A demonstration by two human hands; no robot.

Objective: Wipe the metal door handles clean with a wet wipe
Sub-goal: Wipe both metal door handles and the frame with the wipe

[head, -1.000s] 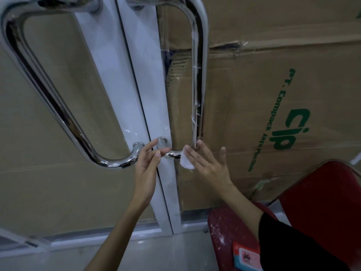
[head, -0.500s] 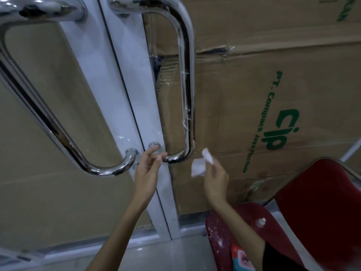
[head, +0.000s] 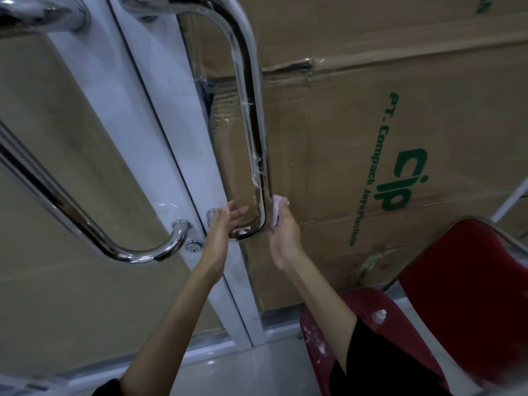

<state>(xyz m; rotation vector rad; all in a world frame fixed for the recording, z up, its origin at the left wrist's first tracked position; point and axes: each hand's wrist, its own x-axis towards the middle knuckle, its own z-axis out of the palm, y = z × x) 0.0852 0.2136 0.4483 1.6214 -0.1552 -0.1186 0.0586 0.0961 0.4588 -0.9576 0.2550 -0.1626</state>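
Right hand is pinching wet wipe against right door handle; left hand grip is spread, steadying; wrapping the wipe round the bar would be wiping better.

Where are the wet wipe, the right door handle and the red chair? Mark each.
wet wipe (head: pixel 276 213), head view, white bunch above the right fingers
right door handle (head: pixel 248 115), head view, straight upright bar
red chair (head: pixel 474 287), head view, backrest

Dim, bluish indoor light; bright glare streaks the chrome door handles; wide-angle distortion bends edges, with soft focus throughout.
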